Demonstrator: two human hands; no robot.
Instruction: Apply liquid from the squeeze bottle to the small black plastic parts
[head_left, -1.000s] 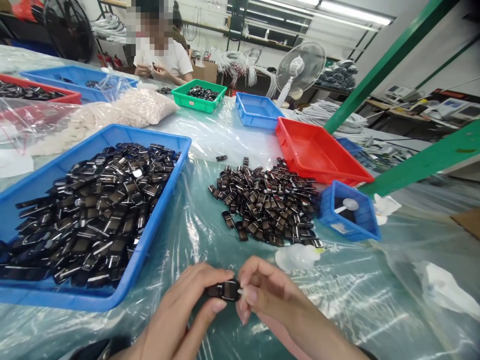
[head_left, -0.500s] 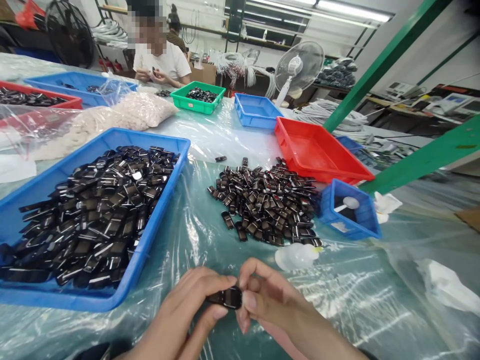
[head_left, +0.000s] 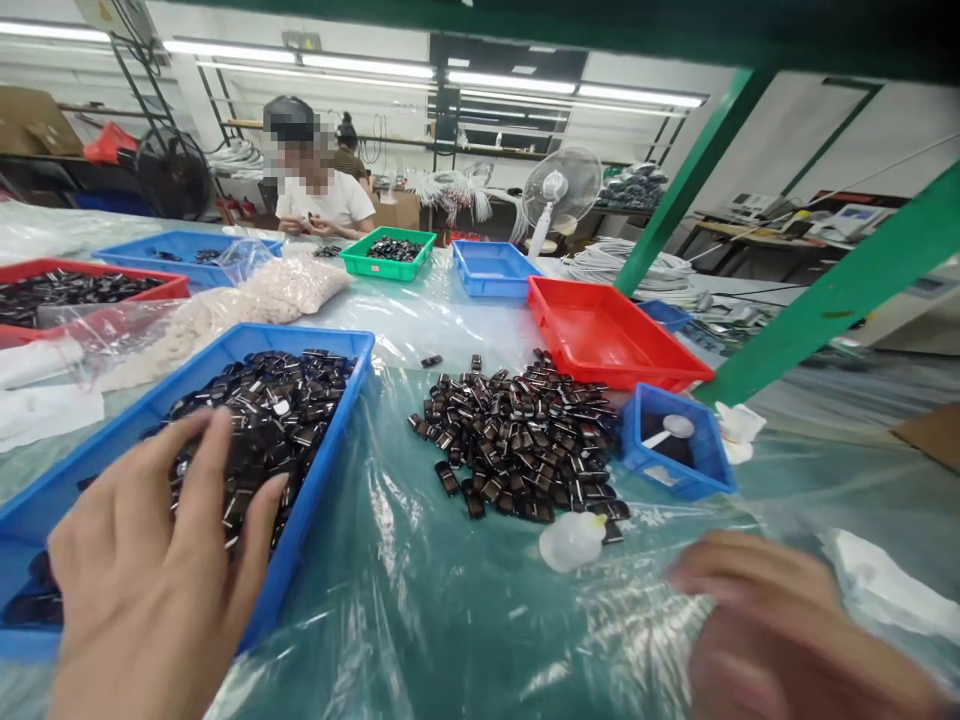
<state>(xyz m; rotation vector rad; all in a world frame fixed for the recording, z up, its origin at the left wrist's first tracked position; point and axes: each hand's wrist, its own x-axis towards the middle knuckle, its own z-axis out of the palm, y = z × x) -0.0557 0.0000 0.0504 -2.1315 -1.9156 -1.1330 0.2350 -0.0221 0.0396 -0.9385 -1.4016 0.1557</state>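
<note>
My left hand [head_left: 150, 560] is over the near end of the large blue tray [head_left: 330, 480], thumb and fingers apart, with no part gripped between them. Small glossy black-brown plastic parts [head_left: 300, 400] fill that tray. To the right, my right hand [head_left: 780, 620] hovers above the plastic-covered table, smeared by motion, so its fingers cannot be made out. A loose pile of similar parts [head_left: 517, 430] lies in the middle of the table. At the pile's front edge is a small translucent squeeze bottle [head_left: 572, 541] with a yellowish tip.
A small blue bin [head_left: 675, 475] holds a white scoop [head_left: 678, 427] right of the pile. Behind it are a red tray [head_left: 615, 350] and a green post [head_left: 832, 290]. A bag of beige pieces [head_left: 300, 280] lies beyond the large tray. Across the table sits a person [head_left: 322, 205].
My hands have parted. The left moved left over the large tray, and the black part it held is no longer seen in it. The right moved right. The view has tilted upward.
</note>
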